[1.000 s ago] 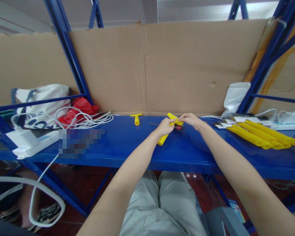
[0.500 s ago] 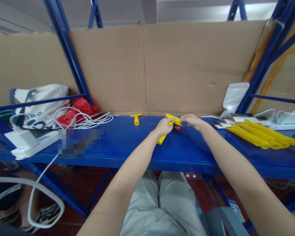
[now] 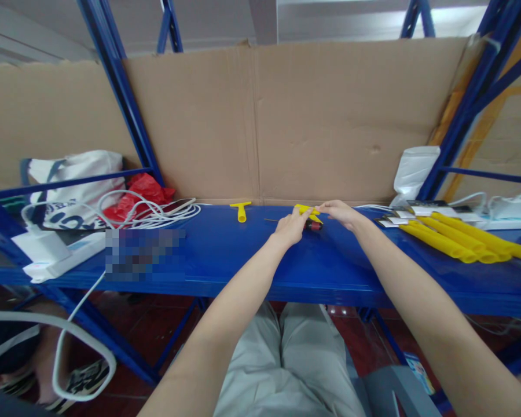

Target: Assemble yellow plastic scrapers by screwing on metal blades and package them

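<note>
A yellow T-shaped plastic piece [image 3: 304, 209] is between my two hands near the back of the blue shelf. My left hand [image 3: 290, 227] is closed on it from the left, its fingers covering much of the piece. From the right, the fingertips of my right hand [image 3: 341, 214] pinch its end. Under and beside them lies a tool with a red and black handle [image 3: 315, 226], probably a screwdriver, its thin shaft pointing left. Farther left, a second yellow T-shaped piece [image 3: 242, 213] lies apart from both hands.
Several yellow tubular pieces with dark and white ends [image 3: 455, 240] lie to the right. White cables [image 3: 156, 215], a power strip [image 3: 65, 258], a red plastic bag [image 3: 141, 194] and a cloth bag [image 3: 80, 174] occupy the left. A cardboard wall [image 3: 321, 121] stands behind the shelf.
My left hand has turned and its fingers have shifted. The yellow tube that stuck out below it toward me no longer shows there. My right hand has barely moved.
</note>
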`<state>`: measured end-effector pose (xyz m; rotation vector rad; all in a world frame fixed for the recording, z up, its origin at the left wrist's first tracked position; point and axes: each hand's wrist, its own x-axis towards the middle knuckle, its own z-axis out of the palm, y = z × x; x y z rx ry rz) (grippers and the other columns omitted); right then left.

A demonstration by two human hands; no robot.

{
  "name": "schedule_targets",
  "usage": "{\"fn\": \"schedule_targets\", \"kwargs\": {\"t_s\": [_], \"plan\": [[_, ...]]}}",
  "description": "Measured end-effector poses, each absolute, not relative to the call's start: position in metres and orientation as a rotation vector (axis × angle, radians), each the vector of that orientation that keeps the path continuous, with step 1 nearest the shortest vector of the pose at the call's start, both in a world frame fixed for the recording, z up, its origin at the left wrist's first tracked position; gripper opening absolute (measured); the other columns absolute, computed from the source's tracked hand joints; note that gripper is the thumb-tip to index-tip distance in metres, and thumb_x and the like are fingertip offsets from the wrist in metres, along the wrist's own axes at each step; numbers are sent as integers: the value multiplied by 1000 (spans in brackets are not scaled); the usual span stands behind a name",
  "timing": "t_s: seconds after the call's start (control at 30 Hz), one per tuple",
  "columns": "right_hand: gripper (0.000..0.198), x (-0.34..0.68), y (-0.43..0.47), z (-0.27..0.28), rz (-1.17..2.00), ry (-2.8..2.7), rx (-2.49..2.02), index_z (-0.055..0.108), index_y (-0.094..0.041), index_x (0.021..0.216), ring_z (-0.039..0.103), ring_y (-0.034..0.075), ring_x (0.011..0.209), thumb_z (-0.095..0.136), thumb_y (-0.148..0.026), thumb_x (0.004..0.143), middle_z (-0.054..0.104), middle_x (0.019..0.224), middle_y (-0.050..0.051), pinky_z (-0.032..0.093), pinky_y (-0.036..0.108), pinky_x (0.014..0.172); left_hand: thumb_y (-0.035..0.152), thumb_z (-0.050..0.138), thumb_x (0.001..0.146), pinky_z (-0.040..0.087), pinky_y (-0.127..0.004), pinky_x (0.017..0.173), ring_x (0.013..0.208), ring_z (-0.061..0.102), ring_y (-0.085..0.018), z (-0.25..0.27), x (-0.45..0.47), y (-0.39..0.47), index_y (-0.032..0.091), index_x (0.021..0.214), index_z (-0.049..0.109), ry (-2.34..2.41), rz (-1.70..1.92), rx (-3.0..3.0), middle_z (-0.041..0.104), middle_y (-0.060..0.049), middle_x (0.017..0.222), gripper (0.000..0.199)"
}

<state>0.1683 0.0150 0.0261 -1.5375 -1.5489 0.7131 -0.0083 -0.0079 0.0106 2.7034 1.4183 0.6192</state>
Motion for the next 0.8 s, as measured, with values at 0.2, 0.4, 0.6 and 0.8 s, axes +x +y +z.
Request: {"fn": "schedule_targets", "kwargs": {"t_s": [0.2, 0.4, 0.6, 0.8], "plan": [[18, 181, 17, 26, 770, -1562, -1444, 66, -16, 77, 59, 15, 95, 61, -34, 79, 69, 102, 6, 44, 27, 82, 0, 47, 78, 43, -39, 100, 117, 55, -28, 5, -11, 1, 27, 138, 46, 1273, 784, 2660, 39, -10, 143, 65], [20, 224, 24, 14, 118, -1576, -1940, 71, -16, 90, 57, 26, 107, 53, -15, 80, 66, 107, 12, 42, 39, 92, -4, 45, 76, 36, -39, 108, 130, 44, -23, 1, -13, 16, 29, 140, 44, 1200, 915, 2591, 38, -5, 148, 72], [37, 254, 25, -4, -16, -1478, -2391, 68, -24, 111, 37, 35, 129, 54, -14, 78, 54, 130, 13, 33, 56, 101, -5, 46, 73, 31, -36, 111, 132, 42, -18, 0, -18, 28, 23, 137, 49, 1138, 1082, 2461, 49, -5, 141, 70], [41, 256, 29, -10, -33, -1537, -2388, 62, -26, 123, 37, 34, 129, 47, -23, 85, 48, 136, 13, 33, 56, 101, -8, 49, 68, 34, -37, 109, 130, 45, -22, -2, -18, 32, 19, 135, 51, 1136, 1074, 2329, 52, -8, 139, 73]]}}
